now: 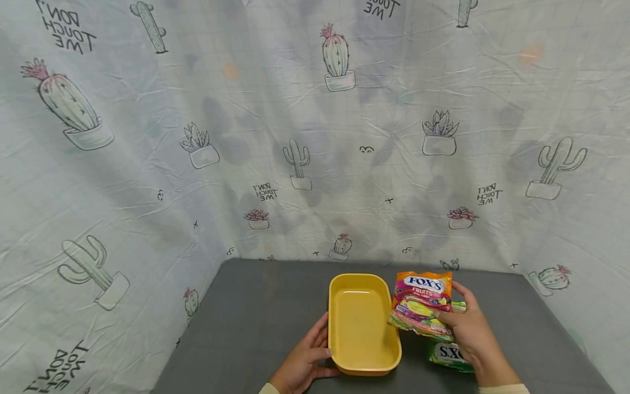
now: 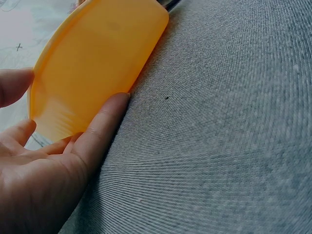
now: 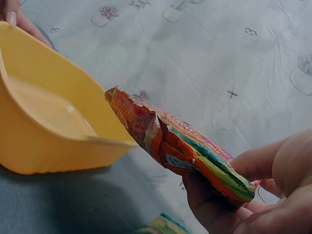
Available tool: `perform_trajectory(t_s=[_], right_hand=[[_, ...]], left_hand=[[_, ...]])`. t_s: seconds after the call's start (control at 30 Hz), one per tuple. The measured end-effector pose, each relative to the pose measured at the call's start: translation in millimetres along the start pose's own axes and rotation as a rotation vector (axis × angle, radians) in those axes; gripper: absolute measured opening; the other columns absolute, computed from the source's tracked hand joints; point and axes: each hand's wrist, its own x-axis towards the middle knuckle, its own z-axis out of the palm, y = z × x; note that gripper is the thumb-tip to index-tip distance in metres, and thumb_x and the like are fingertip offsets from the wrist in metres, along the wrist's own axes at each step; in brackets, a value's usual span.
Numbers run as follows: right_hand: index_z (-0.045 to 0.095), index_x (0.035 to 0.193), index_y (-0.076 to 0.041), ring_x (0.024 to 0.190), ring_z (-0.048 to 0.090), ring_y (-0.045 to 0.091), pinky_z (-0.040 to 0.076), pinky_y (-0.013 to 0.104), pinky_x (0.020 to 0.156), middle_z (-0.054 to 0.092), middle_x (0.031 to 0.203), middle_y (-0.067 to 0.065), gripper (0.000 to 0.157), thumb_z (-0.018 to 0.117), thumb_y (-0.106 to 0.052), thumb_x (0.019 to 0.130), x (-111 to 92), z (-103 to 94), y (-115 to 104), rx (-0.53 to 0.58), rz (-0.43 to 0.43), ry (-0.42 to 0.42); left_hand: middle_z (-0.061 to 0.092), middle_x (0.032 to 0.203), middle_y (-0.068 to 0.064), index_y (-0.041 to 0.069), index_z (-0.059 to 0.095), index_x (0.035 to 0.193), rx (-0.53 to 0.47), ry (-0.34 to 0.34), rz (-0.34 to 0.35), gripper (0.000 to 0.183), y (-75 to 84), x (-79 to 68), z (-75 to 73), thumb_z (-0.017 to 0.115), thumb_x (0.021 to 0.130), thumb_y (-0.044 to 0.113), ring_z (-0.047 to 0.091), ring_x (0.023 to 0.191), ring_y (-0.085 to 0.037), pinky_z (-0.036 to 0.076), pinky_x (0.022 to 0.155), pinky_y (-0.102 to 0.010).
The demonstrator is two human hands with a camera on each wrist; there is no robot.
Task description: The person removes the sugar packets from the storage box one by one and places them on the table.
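A yellow plastic container (image 1: 361,331) stands on the grey table, its inside bare. My left hand (image 1: 306,354) holds its near left side, with the thumb at the rim and the fingers along the wall (image 2: 100,63). Between the thumb and fingers of my right hand (image 1: 471,328) is an orange bag of Fox's fruit candy (image 1: 422,300), raised just right of the container. Seen edge-on in the right wrist view, the candy bag (image 3: 170,146) slants towards the container's rim (image 3: 73,136). Under my right hand lies a green Fox's bag (image 1: 449,353), partly hidden.
Another green wrapper (image 1: 459,306) shows partly behind the raised bag and right hand. Grey cloth-like table surface (image 1: 256,317) stretches to the left. A white sheet printed with cacti (image 1: 344,164) hangs along the back and both sides.
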Motion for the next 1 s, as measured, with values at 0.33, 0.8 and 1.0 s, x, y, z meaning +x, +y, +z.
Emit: perform_trajectory(t_s=[0.33,0.8,1.0], right_hand=[[-0.015,0.173,-0.016,0.091,0.073,0.023,0.062,0.041,0.079,0.061,0.125,0.025,0.106,0.058,0.014,0.102,-5.8,-27.3,2.9,0.017,0.006,0.027],[-0.02,0.172,-0.021,0.088,0.075,0.024,0.063,0.043,0.077,0.063,0.119,0.019,0.109,0.058,0.012,0.104,-12.4,-55.5,7.1,0.041,0.055,0.059],[-0.018,0.173,-0.02,0.09,0.074,0.023,0.063,0.044,0.08,0.056,0.129,0.029,0.111,0.06,0.014,0.102,-11.6,-63.8,11.0,0.047,0.059,0.061]], left_hand=[[0.026,0.175,-0.022,0.015,0.009,0.178,0.007,0.003,-0.009,0.088,1.1,-2.7,-1.3,0.059,0.106,0.003,0.048,0.145,-0.04,0.053,0.095,-0.068],[0.024,0.177,-0.02,0.018,0.01,0.178,0.002,0.005,-0.011,0.088,3.4,-4.2,-0.9,0.059,0.107,0.003,0.043,0.15,-0.04,0.053,0.095,-0.069],[0.024,0.176,-0.02,0.018,0.01,0.178,-0.001,-0.007,-0.011,0.086,4.5,-4.2,-0.4,0.058,0.108,0.003,0.043,0.15,-0.041,0.052,0.096,-0.069]])
